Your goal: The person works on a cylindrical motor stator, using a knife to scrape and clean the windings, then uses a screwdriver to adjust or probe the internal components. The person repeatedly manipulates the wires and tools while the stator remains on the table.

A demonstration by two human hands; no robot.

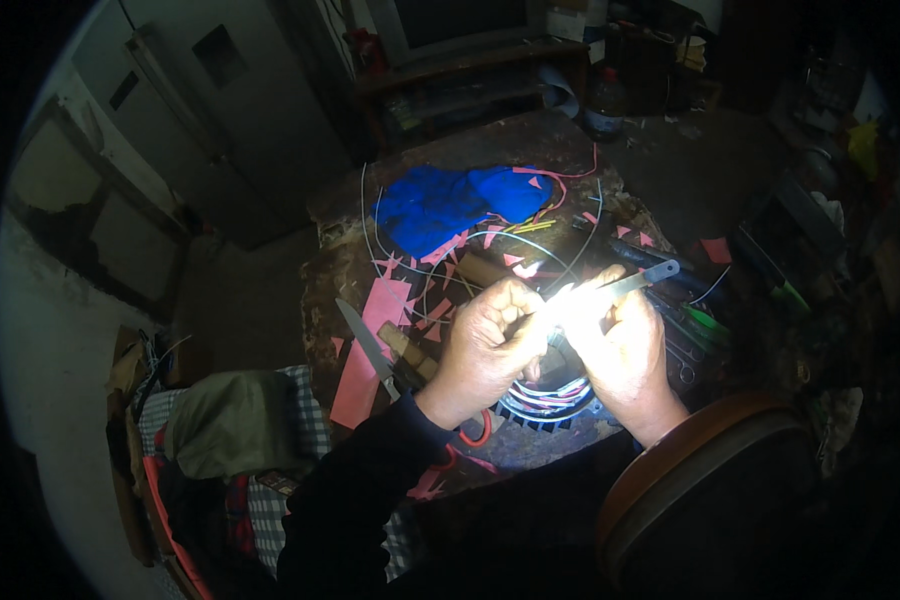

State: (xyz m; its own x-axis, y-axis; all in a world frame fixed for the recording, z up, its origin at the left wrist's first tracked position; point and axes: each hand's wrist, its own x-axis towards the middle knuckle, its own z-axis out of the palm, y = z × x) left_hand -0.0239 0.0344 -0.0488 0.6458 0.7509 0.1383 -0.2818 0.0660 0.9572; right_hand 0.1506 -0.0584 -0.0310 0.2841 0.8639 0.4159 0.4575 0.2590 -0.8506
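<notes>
Close together over the table, both my hands work in a bright patch of light. My left hand (488,338) is closed in a pinch; glare hides what lies between its fingertips. My right hand (625,350) grips a flat grey metal strip (642,281) with a rounded, holed end, which sticks out to the upper right. Just below my hands sits a round slotted metal part (542,418), with a bundle of wires (550,398) curving along it. Red scissor handles (478,430) show beside my left wrist.
Left of my hands lie a knife (363,335), a wooden piece (406,350) and a pink sheet (372,358). Farther back are a blue cloth (460,205), pink scraps and looping pale wires (500,236). Tools with green handles (707,325) lie right. A brown-rimmed round object (705,440) stands at lower right.
</notes>
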